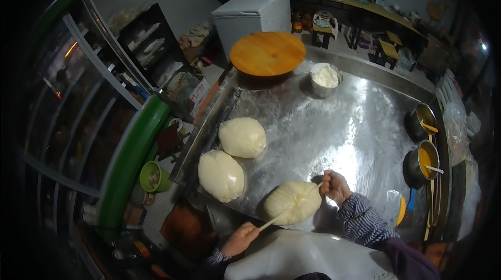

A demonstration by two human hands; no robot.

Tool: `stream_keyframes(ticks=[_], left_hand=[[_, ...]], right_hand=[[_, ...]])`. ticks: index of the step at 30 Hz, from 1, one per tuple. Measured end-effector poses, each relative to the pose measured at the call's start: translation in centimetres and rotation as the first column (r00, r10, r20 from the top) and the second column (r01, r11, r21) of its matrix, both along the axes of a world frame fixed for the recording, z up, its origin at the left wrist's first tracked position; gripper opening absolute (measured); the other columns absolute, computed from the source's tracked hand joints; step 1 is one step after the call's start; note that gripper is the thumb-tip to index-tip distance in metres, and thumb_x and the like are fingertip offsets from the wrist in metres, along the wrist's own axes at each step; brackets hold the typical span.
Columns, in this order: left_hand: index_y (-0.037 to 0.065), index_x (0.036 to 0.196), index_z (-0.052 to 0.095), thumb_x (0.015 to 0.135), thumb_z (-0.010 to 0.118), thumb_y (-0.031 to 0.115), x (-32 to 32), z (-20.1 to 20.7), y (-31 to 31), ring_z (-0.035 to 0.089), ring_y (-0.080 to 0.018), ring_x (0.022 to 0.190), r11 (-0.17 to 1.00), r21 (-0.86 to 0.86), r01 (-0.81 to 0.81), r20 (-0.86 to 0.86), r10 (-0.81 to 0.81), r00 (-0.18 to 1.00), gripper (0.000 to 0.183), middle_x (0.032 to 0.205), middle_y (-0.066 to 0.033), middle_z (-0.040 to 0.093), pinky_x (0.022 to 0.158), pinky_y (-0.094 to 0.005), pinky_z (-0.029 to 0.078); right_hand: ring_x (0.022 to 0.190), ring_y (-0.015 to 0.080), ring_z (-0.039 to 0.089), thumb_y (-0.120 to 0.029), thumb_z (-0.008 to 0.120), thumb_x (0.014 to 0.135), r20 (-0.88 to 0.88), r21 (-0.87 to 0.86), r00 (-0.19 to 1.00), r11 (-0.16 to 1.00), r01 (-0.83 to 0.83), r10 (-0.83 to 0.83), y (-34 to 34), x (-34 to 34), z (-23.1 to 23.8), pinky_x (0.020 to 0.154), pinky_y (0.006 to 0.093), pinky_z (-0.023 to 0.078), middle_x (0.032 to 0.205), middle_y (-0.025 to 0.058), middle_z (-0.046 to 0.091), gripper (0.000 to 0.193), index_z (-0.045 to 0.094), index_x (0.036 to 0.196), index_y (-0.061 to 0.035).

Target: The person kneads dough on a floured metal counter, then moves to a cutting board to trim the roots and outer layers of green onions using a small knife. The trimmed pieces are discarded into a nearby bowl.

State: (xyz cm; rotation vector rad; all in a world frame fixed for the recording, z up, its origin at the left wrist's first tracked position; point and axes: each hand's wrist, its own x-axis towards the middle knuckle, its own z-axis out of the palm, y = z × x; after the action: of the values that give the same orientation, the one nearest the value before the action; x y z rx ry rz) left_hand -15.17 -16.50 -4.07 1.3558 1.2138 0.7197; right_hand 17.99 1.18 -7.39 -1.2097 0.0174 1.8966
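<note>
At the near edge of the metal table lies a lump of pale dough (pixel 293 201) that looks wrapped in a clear plastic bag, its surface gathered into pleats. My left hand (pixel 243 238) is closed on a twisted, stretched end of the bag at the lump's near left. On the other side, my right hand (pixel 335 186) pinches another gathered end by the lump's upper right. Two more rounded dough lumps, one farther (pixel 242 137) and one nearer (pixel 221 175), rest touching or nearly touching on the left; they also look wrapped, with a shiny surface.
The floured metal table (pixel 292 123) has raised edges. A round wooden board (pixel 267 53) and a metal bowl of flour (pixel 325 79) sit at its far side. Along the right stand two pots (pixel 424 162) with orange contents, a yellow-bladed tool (pixel 401 210) and a blue handle (pixel 411 199).
</note>
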Motion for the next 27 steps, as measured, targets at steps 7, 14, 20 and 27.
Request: stream_keyframes(ticks=[7,14,20,27], left_hand=[[0.001,0.081,0.055,0.096,0.049,0.014,0.6,4.6,4.0,0.049,-0.0135,0.081,0.999,0.006,-0.047,0.009,0.047,0.999,0.021,0.084,-0.0049,0.049,0.077,-0.0257,0.04],[0.0,0.09,0.061,0.09,0.062,0.01,8.8,8.5,12.9,0.051,-0.0111,0.078,0.97,0.225,0.088,-0.025,-0.085,0.996,0.01,0.087,-0.0043,0.05,0.071,-0.0234,0.042],[0.0,0.117,0.054,0.092,0.062,0.014,11.9,3.2,12.7,0.055,-0.0108,0.089,0.993,-0.119,-0.026,0.252,0.056,0.966,0.03,0.1,-0.0063,0.055,0.079,-0.0236,0.046],[0.0,0.114,0.056,0.091,0.062,0.016,12.4,-0.7,11.4,0.059,-0.0155,0.091,0.95,0.233,0.21,-0.117,-0.187,0.975,0.029,0.1,-0.0054,0.059,0.073,-0.0295,0.048]], right_hand=[[0.065,0.0162,0.056,-0.011,0.047,0.092,0.418,0.487,0.902,0.81,-0.325,0.111,-1.3,0.5,2.9,0.065,0.0272,0.047,0.069,0.0029,0.055,0.028,0.046,0.118,0.0012],[0.066,0.0089,0.046,-0.018,0.041,0.099,0.584,0.519,0.45,0.115,-0.847,0.676,-3.9,-1.8,8.5,0.068,0.0245,0.043,0.07,-0.0026,0.045,0.046,0.033,0.141,-0.004],[0.064,0.0091,0.044,-0.02,0.047,0.1,0.231,0.471,0.804,0.66,-0.585,0.547,-3.9,-1.1,7.4,0.067,0.0247,0.043,0.07,-0.0016,0.046,0.017,0.057,0.095,-0.0062],[0.075,0.0181,0.057,-0.012,0.049,0.097,-0.414,0.144,0.874,0.966,-0.213,0.255,-2.9,-2.1,5.7,0.078,0.0332,0.054,0.074,0.0049,0.053,0.011,0.055,0.093,-0.0026]])
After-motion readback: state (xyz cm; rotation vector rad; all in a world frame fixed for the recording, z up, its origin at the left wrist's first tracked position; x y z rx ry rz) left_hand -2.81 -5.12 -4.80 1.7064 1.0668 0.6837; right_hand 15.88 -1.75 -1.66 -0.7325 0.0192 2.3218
